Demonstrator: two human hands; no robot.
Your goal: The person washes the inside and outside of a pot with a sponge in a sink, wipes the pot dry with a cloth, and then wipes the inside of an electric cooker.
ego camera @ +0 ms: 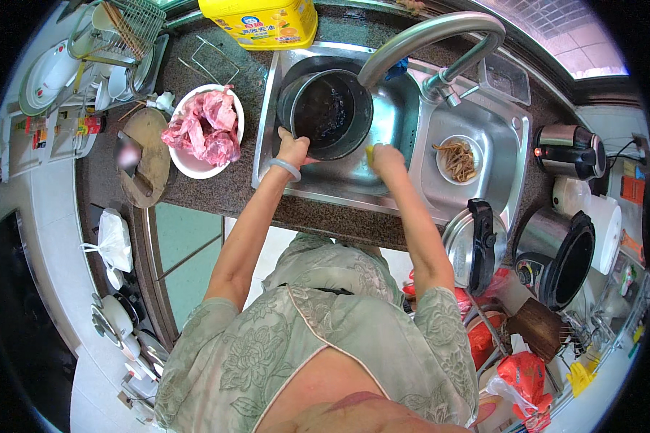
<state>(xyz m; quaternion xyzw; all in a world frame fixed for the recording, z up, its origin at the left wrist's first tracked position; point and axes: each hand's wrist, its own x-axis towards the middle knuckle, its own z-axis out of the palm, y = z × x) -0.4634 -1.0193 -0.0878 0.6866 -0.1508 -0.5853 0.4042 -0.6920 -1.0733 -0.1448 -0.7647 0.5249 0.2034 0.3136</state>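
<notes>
A dark round cooking pot (333, 113) stands in the left basin (394, 116) of a stainless steel sink, its mouth facing up and its inside wet. My left hand (292, 148), with a pale bangle at the wrist, grips the pot's lower left rim. To the pot's right, my right hand (388, 161) is closed around a small yellow thing (369, 156), perhaps a sponge; most of it is hidden by the fingers. Above the basin curves the metal faucet (433, 32). A white bowl (440, 169) of brown dried strips (459, 161) sits in the right basin.
Left of the sink are a white bowl (181, 165) of raw meat (208, 127), a round chopping board (150, 130) with a cleaver (127, 154), and a dish rack (141, 32). A yellow tub (262, 27) stands behind. To the right are a pot lid (460, 243), an electric cooker (541, 238) and a kettle (571, 151).
</notes>
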